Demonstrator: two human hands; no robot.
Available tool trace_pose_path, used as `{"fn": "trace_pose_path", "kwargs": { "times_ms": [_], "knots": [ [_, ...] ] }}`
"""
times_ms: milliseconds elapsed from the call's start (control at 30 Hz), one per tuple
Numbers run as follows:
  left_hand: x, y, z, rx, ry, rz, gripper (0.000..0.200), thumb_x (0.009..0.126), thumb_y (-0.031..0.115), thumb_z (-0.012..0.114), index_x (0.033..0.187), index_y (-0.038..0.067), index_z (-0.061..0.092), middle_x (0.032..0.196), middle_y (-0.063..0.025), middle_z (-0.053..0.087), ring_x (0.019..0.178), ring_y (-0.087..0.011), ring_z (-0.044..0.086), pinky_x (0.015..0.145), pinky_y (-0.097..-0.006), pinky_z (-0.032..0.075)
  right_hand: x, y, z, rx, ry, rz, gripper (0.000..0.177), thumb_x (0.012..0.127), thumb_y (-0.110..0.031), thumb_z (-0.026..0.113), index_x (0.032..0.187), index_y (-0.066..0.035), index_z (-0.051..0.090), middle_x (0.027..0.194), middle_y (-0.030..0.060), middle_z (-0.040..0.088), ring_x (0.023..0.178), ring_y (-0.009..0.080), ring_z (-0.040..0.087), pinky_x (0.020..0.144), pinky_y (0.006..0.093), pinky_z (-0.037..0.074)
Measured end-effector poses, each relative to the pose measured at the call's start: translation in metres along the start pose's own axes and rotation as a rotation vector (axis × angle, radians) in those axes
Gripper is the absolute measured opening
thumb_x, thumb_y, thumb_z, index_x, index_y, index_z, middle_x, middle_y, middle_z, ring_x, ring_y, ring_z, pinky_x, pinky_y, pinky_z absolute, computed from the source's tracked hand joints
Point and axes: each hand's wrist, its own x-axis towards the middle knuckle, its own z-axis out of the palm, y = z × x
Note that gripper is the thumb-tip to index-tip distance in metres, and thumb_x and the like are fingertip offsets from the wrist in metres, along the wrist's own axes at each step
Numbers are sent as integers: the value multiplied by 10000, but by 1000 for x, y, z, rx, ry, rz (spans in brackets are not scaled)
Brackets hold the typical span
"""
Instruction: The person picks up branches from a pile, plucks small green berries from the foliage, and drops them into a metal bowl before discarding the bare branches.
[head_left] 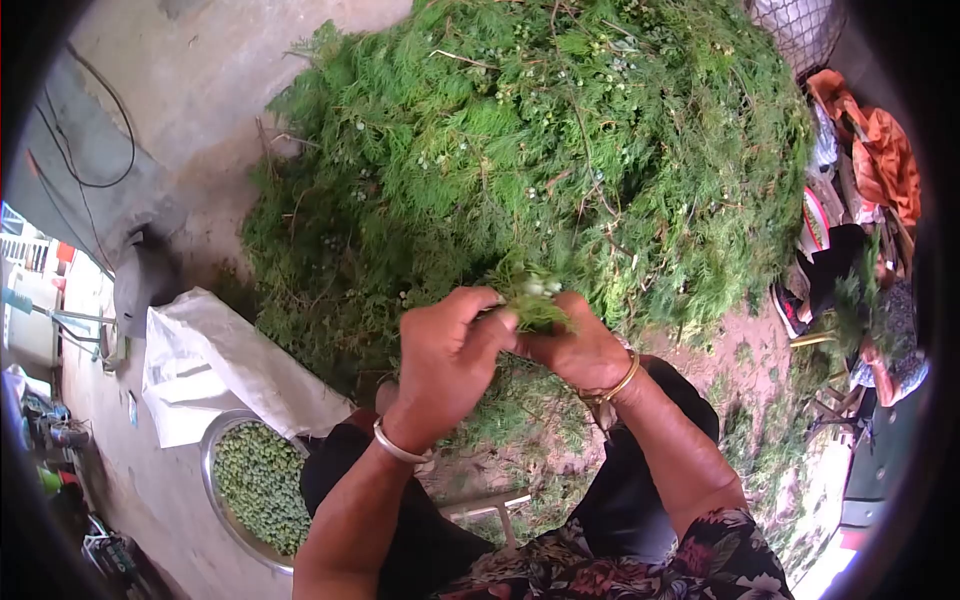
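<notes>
Both of my hands meet in front of my knees over a small green conifer sprig [538,300] that bears a few pale, bluish-green cones. My right hand [578,350] is closed around the sprig's lower end. The fingertips of my left hand [450,350] are pinched together at the sprig's left side; what sits between them is too small to make out. Just beyond my hands rises a large heap of cut conifer branches [540,140], dotted with similar small cones. To the left of my leg stands a round metal basin [213,440] filled with picked green cones [262,490].
A white woven sack [215,350] lies between the basin and the heap. At the right edge another person [890,320] sits with a branch in hand. Orange cloth [880,150] hangs behind them. Loose sprigs litter the floor, and a cable [105,130] runs along the upper left.
</notes>
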Motion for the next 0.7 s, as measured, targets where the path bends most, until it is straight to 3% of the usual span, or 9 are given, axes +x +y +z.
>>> {"fn": "trace_pose_path", "kwargs": {
  "times_ms": [100, 233, 333, 400, 467, 533, 600, 633, 700],
  "knots": [
    [4, 3, -5, -147, 81, -148, 96, 774, -55, 633, 867, -61, 610, 695, -44, 604, 534, -51, 518, 456, -193, 409, 0, -1, 1, 270, 141, 105, 174, 766, -6, 635, 934, 36, 623, 704, 115, 615, 649, 83, 500, 606, 263, 437],
    [8, 11, -13, -238, 64, -294, 80, 772, -74, 609, 849, -62, 621, 612, -27, 575, 474, -45, 484, 426, -185, 382, -3, 9, -2, 119, 165, 8, 121, 793, -46, 656, 876, 36, 628, 628, 119, 547, 636, 50, 461, 562, 273, 418],
    [9, 13, -17, -263, 80, -338, 68, 785, -57, 598, 847, -57, 626, 619, -26, 577, 476, -47, 486, 416, -189, 378, -6, 9, -3, 34, 121, 128, 86, 798, -32, 636, 837, 43, 621, 589, 117, 531, 593, 45, 444, 502, 277, 388],
    [10, 15, -20, -284, 88, -359, 68, 796, -46, 587, 850, -52, 628, 633, -28, 581, 483, -50, 491, 410, -194, 375, -5, 17, 0, -23, 220, -121, 80, 800, -33, 636, 814, 45, 629, 565, 87, 548, 554, 36, 420, 462, 262, 350],
    [13, 17, -25, -557, 235, -493, 80, 811, -26, 572, 872, -48, 619, 648, -42, 583, 479, -57, 480, 394, -206, 376, -9, 13, -3, -16, 236, -73, 93, 822, -54, 628, 801, 36, 639, 585, 75, 577, 544, 35, 429, 457, 245, 350],
    [18, 5, -52, -654, 229, -490, 109, 852, 21, 534, 923, -35, 595, 693, -63, 571, 495, -69, 469, 389, -210, 390, -13, 7, -9, -6, 255, -24, 120, 844, -75, 620, 788, 27, 650, 605, 64, 606, 535, 34, 439, 453, 229, 349],
    [23, -13, -76, -1114, 202, -391, 136, 895, 76, 490, 950, -23, 565, 728, -81, 549, 513, -70, 455, 386, -209, 401, -13, -2, -18, 514, 201, 200, 143, 896, -112, 574, 877, 1, 660, 667, 58, 640, 485, 61, 459, 437, 228, 363],
    [24, -17, -80, -1297, 115, -361, 168, 932, 116, 445, 953, -14, 549, 765, -91, 535, 537, -72, 458, 392, -203, 404, -14, -3, -21, 649, 172, 172, 169, 919, -150, 549, 978, -17, 636, 719, 89, 658, 450, 88, 467, 417, 229, 362],
    [19, -17, -72, -1345, 56, -366, 171, 938, 124, 443, 948, -10, 549, 763, -95, 535, 533, -69, 453, 392, -206, 404, -16, 2, -26, 727, 138, 190, 184, 912, -164, 564, 1008, -18, 621, 732, 95, 659, 448, 89, 463, 414, 229, 357]
  ]
}}
